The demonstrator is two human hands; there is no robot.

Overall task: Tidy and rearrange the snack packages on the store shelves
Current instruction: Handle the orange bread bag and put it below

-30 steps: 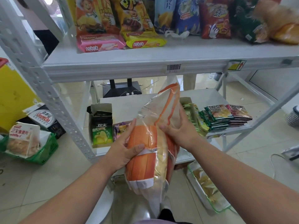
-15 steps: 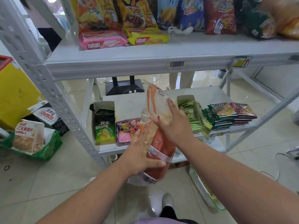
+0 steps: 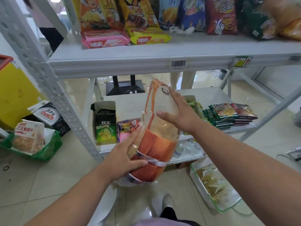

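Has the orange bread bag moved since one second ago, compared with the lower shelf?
Yes. The orange bread bag, held by the left hand, now reaches further in over the lower shelf, toward its back.

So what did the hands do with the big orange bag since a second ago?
The bag moved up and forward, toward the lower shelf. The right hand let go: before it pinched the bag's side, now its fingers lie straight against it. The left hand still holds the bottom end. The snacks on both shelves stayed put.
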